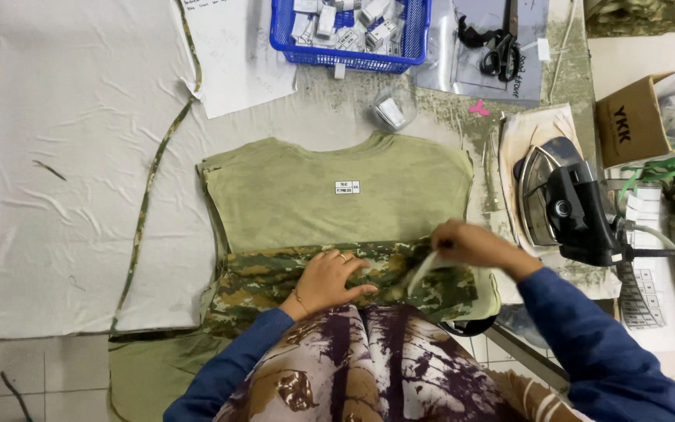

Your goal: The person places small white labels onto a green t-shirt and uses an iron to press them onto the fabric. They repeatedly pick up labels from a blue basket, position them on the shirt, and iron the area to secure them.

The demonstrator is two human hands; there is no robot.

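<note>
An olive green shirt [330, 199] lies flat on the white padded table [72, 172], a small white label [347, 187] stuck near its collar. A camouflage fabric piece [275, 277] is folded across its lower part. My left hand [330, 281] presses flat on the camouflage fabric, a ring on one finger and a bracelet at the wrist. My right hand [470, 244] pinches a pale strip [422, 270] at the fabric's right edge.
A steam iron [568, 203] rests on a pad at the right. A blue basket [353, 31] of white tags stands at the back, black scissors [501, 51] beside it. A cardboard box [634, 121] sits far right. A camouflage strip [154, 172] lies at the left.
</note>
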